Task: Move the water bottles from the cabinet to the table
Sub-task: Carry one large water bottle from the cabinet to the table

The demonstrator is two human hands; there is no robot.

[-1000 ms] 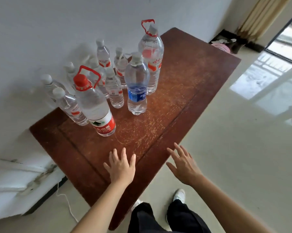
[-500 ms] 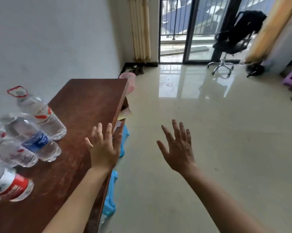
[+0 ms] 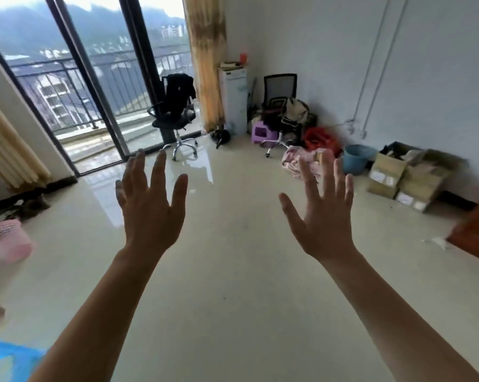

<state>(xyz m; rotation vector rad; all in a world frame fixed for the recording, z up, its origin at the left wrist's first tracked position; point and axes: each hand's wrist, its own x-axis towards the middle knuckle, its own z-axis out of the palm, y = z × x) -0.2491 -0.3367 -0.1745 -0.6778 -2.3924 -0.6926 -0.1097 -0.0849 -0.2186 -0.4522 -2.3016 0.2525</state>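
Both hands are raised in front of me over a pale tiled floor. My left hand [image 3: 151, 205] is held up with straight, spread fingers and holds nothing. My right hand [image 3: 322, 213] is the same, fingers spread and empty. No water bottle is in view, and the brown table with the bottles is out of frame. A reddish-brown wooden corner [image 3: 475, 232] shows at the right edge; I cannot tell whether it is the cabinet.
A black office chair [image 3: 175, 111] stands by the balcony glass door [image 3: 95, 86]. Against the far wall are a second chair [image 3: 279, 92], a purple stool [image 3: 260, 132], a blue bucket [image 3: 355, 158] and cardboard boxes [image 3: 406, 175]. A pink basket [image 3: 5, 239] sits at left.
The view has swung right, away from the table and bottles, to face the room's far wall. Both hands stay empty and spread, now raised higher.
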